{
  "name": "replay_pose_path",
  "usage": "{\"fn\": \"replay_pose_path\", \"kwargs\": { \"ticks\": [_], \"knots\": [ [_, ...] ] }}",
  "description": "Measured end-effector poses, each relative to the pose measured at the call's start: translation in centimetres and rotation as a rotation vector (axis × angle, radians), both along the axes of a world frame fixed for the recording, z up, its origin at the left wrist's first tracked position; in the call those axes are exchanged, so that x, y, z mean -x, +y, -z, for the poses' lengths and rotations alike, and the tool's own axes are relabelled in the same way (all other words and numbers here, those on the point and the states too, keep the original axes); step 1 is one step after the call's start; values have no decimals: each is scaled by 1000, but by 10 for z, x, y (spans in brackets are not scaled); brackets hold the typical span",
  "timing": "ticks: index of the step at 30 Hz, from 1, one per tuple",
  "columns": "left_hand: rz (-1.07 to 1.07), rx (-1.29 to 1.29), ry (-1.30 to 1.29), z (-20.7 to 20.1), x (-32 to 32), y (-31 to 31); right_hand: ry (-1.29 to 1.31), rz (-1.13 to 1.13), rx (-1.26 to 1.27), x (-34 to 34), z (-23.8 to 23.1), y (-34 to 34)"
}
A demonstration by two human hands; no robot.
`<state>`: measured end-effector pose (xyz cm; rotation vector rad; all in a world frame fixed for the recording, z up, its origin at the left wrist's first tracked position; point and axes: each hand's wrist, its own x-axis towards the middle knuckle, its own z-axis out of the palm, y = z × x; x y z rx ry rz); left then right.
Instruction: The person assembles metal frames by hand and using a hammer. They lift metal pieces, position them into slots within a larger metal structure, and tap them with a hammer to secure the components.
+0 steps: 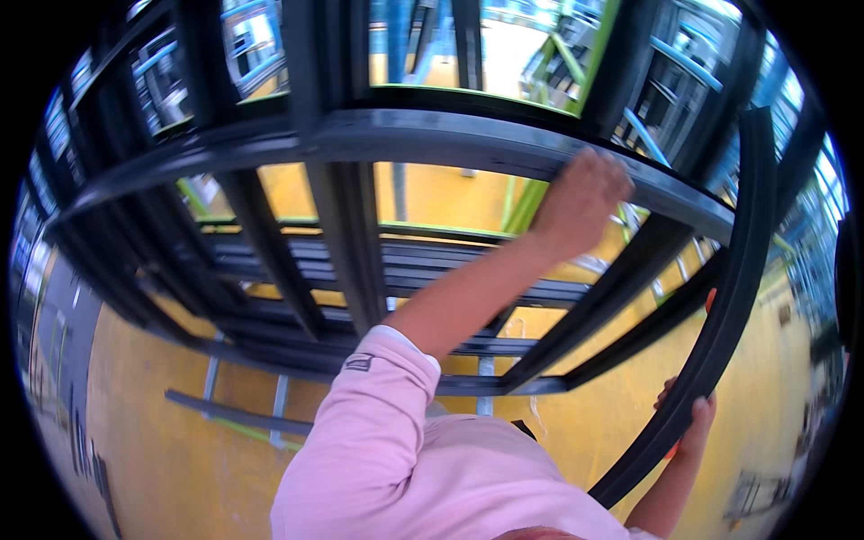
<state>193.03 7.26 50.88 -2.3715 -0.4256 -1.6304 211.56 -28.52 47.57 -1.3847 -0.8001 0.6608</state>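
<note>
So the left hand [587,200] is blurry and half-curled at the grey rail [432,135], arm stretched rightward, can't tell if it's gripping, while the right hand [697,425] wraps snugly round the long black bar [738,301] at right, lengthwise slanting toward upper right.

Yellow floor [135,396], blue bars [687,65] beyond
</note>
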Motion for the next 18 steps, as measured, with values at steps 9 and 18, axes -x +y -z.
{"fn": "replay_pose_path", "kwargs": {
  "ticks": [9,18],
  "knots": [
    [1116,1059,528,103,60,-169,-360,-59,-388,80,-29,103],
    [724,1117,335,55,115,-102,-229,22,-754,169,-129,172]
  ]
}}
